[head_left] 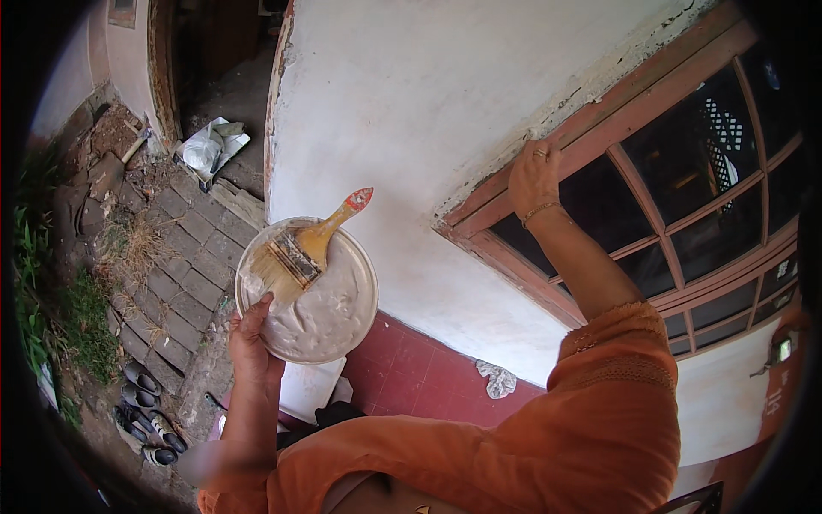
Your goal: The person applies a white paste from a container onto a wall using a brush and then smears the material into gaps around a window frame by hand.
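Note:
My left hand (250, 343) grips the rim of a round tub (374, 300) from the near left side, thumb over the edge. Thick off-white paste (317, 321) fills it, its surface ridged. Across the top lies a wide flat paintbrush (310, 244), bristles on the paste and yellow, red-tipped handle pointing up right. My right hand (535, 178) is raised to the top corner area of a brown wooden window frame (616, 128), fingers curled against the seam between frame and white wall (385, 111). Whatever those fingers hold, if anything, is hidden.
Rough, chipped plaster (488, 176) runs along the frame. Below are red floor tiles (402, 364) with a crumpled plastic bag (497, 379). At left, grey paving (184, 283) holds several sandals (150, 411); a white bag (210, 150) lies by the doorway, near a hammer (135, 146).

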{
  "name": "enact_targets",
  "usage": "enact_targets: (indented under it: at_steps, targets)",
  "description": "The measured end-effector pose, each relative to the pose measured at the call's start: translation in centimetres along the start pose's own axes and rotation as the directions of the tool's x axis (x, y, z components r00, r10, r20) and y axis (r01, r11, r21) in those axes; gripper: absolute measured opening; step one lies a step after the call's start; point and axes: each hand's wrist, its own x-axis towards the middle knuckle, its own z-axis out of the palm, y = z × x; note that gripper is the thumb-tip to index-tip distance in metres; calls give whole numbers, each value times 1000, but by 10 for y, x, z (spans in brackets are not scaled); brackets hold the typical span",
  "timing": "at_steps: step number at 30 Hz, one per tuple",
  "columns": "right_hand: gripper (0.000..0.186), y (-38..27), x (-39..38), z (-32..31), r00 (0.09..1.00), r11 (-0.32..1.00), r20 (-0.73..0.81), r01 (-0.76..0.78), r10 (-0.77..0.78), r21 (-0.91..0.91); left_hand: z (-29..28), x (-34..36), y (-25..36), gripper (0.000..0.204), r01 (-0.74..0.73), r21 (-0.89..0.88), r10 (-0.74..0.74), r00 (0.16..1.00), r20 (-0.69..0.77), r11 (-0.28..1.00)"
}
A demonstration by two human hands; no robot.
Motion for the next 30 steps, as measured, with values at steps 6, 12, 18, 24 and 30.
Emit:
enact_targets:
  at_steps: [6,12,18,24,30]
  targets:
    - [30,-13,-2,7,996,993,60,67,-61,-94,-8,-3,2,36,1,-12,-1,1000,-2,1000]
    - [40,1,-6,-10,994,905,44,-114,105,410,-3,-6,5,38,-75,44,75,997,-10,996]
    - [60,-6,-1,-1,897,689,-164,-187,410,700,5,-12,14,38,-42,15,42,999,9,999]
    - [68,-31,14,25,964,902,-59,-220,259,371,5,-13,20,37,-25,16,25,1000,-4,1000]
    - [67,-37,9,50,981,949,-60,-162,185,271,-11,-7,20,35,-12,54,14,999,-44,998]
